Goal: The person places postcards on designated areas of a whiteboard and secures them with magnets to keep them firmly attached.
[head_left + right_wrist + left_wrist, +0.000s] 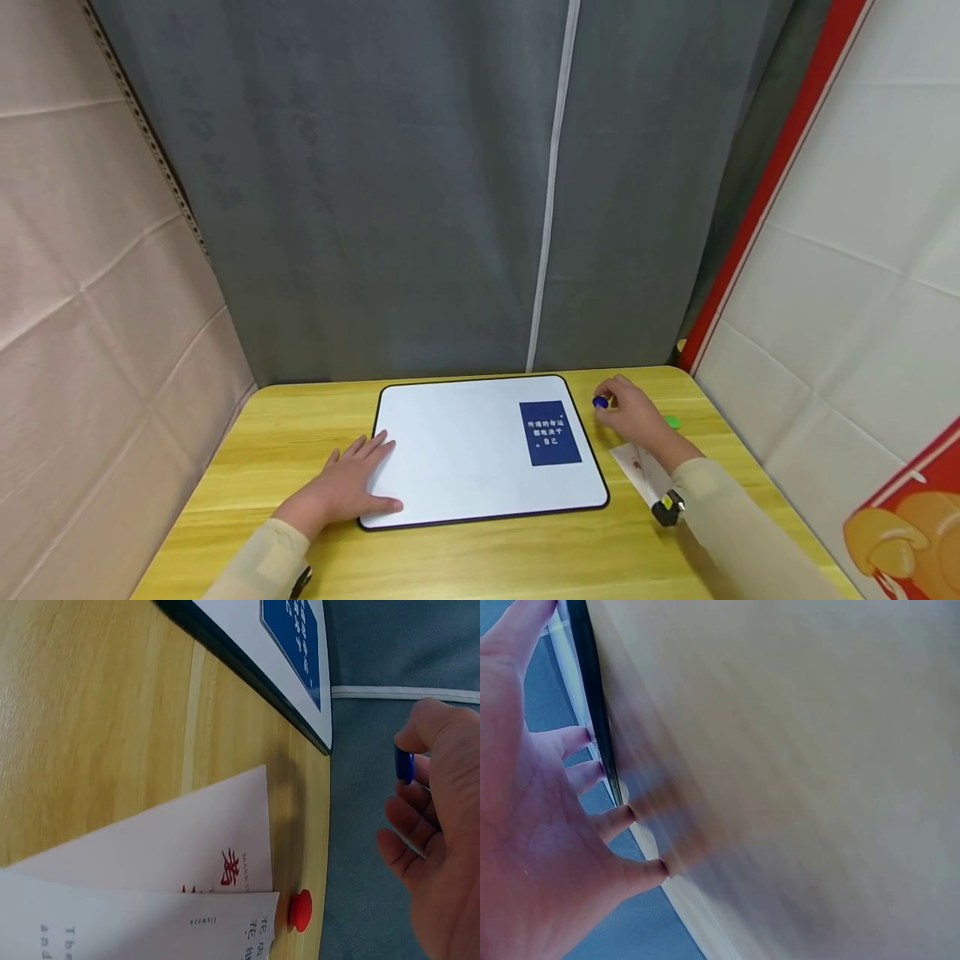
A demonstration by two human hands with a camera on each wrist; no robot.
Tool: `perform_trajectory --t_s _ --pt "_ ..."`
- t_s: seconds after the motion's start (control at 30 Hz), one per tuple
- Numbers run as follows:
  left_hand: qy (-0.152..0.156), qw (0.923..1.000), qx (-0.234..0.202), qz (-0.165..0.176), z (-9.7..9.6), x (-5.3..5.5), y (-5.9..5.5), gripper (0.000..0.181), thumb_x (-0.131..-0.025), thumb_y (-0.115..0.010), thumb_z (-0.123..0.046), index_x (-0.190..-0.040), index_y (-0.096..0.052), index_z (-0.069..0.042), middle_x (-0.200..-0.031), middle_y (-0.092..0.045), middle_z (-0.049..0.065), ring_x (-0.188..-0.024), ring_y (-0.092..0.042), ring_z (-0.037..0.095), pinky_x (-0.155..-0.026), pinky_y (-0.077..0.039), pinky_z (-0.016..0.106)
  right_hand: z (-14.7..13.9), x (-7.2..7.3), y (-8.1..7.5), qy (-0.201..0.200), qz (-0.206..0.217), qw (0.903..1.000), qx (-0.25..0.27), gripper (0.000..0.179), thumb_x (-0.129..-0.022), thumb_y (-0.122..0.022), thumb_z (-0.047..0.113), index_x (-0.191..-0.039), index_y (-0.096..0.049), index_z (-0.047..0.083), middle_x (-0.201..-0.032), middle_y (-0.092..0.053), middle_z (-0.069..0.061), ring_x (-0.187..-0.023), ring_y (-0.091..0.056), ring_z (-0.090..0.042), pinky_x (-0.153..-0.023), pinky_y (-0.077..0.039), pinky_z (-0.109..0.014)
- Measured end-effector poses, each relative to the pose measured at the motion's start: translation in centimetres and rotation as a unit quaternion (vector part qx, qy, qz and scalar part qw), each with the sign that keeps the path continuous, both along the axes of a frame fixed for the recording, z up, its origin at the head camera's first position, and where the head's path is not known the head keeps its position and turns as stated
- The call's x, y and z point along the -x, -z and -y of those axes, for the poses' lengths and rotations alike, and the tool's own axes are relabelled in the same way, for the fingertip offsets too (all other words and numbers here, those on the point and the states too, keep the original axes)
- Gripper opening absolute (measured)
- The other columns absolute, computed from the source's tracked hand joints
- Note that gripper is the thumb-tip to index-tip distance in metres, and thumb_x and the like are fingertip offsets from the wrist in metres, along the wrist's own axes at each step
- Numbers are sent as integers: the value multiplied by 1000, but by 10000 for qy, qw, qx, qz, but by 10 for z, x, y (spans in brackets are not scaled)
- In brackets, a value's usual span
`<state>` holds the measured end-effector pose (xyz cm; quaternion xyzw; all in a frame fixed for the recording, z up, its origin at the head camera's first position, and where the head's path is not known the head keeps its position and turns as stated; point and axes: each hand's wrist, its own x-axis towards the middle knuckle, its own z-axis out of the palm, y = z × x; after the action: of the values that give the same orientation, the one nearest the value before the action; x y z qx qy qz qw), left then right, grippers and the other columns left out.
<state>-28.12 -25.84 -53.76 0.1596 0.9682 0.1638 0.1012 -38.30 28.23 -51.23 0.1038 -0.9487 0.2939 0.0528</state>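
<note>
A whiteboard (457, 450) with a black frame lies flat on the wooden table. On its right part sits a dark blue card (550, 433) with white characters. My left hand (341, 487) is spread over the board's left edge, fingers straight, thumb on the white surface; the left wrist view shows the fingertips along the black rim. Beyond the board's right edge, my right hand (633, 412) pinches a round blue magnet (404, 764) between thumb and index finger, raised above the table.
Under my right forearm lie white paper cards (187, 840) with printed characters. A red magnet (301, 910) rests beside them, and a green magnet (672, 422) lies past my right wrist. A grey curtain (390, 200) hangs behind the table (247, 467); pale fabric walls flank it.
</note>
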Motion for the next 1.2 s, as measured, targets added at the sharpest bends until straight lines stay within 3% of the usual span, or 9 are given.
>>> perform_trajectory --t_s 0.83,1.2 --pt "20 10000 -69 35 -1 -1 -3 117 -85 -82 -77 -171 -41 -11 -182 -26 15 -163 -23 56 -121 -14 86 40 4 -13 -337 -37 9993 129 28 -99 -79 15 -125 -72 8 -114 -60 -8 -107 -58 -29 -93 -56 -44" --pt "20 10000 -75 36 -2 -2 -4 116 -85 -82 -76 -171 -41 -10 -182 -26 15 -163 -23 56 -121 -14 86 57 5 -15 -388 144 9987 295 30 -101 -78 15 -130 -72 9 -117 -60 -6 -113 -60 -31 -100 -58 -46"
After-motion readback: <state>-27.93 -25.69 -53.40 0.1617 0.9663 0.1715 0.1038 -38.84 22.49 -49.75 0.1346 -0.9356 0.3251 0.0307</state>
